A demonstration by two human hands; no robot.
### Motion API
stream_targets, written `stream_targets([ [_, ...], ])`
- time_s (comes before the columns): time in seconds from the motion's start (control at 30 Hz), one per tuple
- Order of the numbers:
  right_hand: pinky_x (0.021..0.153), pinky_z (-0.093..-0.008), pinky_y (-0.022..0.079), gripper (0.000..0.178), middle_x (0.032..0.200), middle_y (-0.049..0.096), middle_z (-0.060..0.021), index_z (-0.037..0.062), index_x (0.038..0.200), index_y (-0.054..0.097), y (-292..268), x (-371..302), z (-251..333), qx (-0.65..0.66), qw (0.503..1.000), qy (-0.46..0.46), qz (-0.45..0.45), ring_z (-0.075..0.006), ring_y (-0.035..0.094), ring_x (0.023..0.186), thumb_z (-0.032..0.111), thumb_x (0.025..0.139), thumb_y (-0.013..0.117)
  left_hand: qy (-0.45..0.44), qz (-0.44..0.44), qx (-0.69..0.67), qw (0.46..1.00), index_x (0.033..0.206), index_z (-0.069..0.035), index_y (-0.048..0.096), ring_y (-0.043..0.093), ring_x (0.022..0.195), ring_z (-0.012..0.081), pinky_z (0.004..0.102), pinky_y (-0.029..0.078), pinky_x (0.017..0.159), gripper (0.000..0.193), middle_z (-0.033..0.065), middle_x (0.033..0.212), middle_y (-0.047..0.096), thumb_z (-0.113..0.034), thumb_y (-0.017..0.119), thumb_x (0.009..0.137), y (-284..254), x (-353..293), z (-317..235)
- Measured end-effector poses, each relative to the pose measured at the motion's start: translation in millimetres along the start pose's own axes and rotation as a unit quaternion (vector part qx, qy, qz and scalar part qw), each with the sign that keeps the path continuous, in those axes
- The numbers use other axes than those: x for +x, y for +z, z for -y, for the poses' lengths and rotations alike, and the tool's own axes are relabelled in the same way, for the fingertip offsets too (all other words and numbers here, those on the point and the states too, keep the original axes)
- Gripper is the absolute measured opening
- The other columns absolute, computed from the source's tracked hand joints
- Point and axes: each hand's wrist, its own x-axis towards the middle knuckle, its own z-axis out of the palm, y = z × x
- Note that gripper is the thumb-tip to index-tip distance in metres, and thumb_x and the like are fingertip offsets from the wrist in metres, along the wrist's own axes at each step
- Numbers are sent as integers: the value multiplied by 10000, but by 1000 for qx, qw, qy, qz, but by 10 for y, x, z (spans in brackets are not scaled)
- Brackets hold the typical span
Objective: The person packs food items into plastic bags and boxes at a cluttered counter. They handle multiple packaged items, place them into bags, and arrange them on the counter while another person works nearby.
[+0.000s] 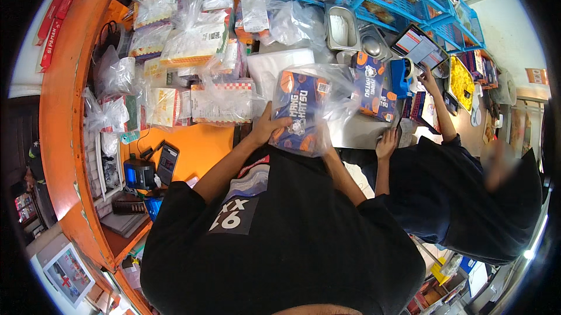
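Note:
A blue and orange cardboard food box [295, 109] sits in front of my chest inside a clear plastic bag [339, 108]. My left hand [270, 126] grips the box's left side, thumb lying over its front face. At the lower right of the box my right hand [326, 143] is against the bag, its fingers mostly hidden by plastic and the box. The bag's loose film spreads to the right, toward more blue boxes [369, 84] on the counter. Just left of my left hand lies a bagged box with a receipt [222, 102].
Bagged boxes [196, 40] pile up at the back left. A phone [168, 163] stands beside a small black device [139, 173] on the orange counter [204, 145]. On the right, a co-worker [461, 192] reaches toward a tablet [419, 47]; blue racks [403, 0] stand behind.

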Motion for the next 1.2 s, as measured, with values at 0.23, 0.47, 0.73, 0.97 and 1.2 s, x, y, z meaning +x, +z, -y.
stream_targets([
  [0.23, 802, -438, 508, 385, 972, 667, -311, -61, 962, 691, -114, -67, 778, -657, 752, 41, 33, -325, 683, 948, 317, 894, 666, 223, -171, 552, 785, 1349, 43, 419, 630, 1004, 415, 452, 515, 864, 853, 278, 1106, 608, -403, 823, 744, 382, 74, -614],
  [0.47, 702, -435, 521, 576, 754, 635, -153, -50, 1077, 621, 206, 185, 1540, -665, 650, -303, -210, -354, 640, 740, 370, 748, 838, 150, 146, 677, 706, 920, -16, 674, 645, 957, 373, 426, 521, 840, 128, 200, 923, 675, -67, 655, 804, 918, 550, -237],
  [0.73, 642, -398, 561, 489, 706, 689, -112, 15, 1127, 653, 628, -543, 2298, -587, 794, -125, -100, -255, 659, 612, 371, 819, 784, 261, -102, 200, 939, 983, -22, 609, 627, 855, 126, 289, 512, 762, 162, 56, 893, 651, -65, 712, 866, 276, -389, -1526],
  [0.97, 760, -471, 560, 502, 900, 695, -210, 47, 1040, 726, 268, 388, 1453, -797, 596, -92, -23, -384, 693, 877, 420, 715, 813, 237, -137, 452, 849, 1156, -17, 572, 656, 936, 243, 363, 538, 719, 423, 120, 923, 669, -205, 770, 833, 1122, -176, -1251],
  [1.2, 726, -451, 546, 287, 817, 709, -227, 45, 849, 765, 683, 43, 2165, -613, 771, -171, -33, -395, 696, 775, 316, 760, 792, 268, 18, 486, 832, 960, -36, 651, 648, 868, 234, 346, 524, 693, 244, 113, 891, 653, -13, 691, 720, 564, 649, -1117],
])
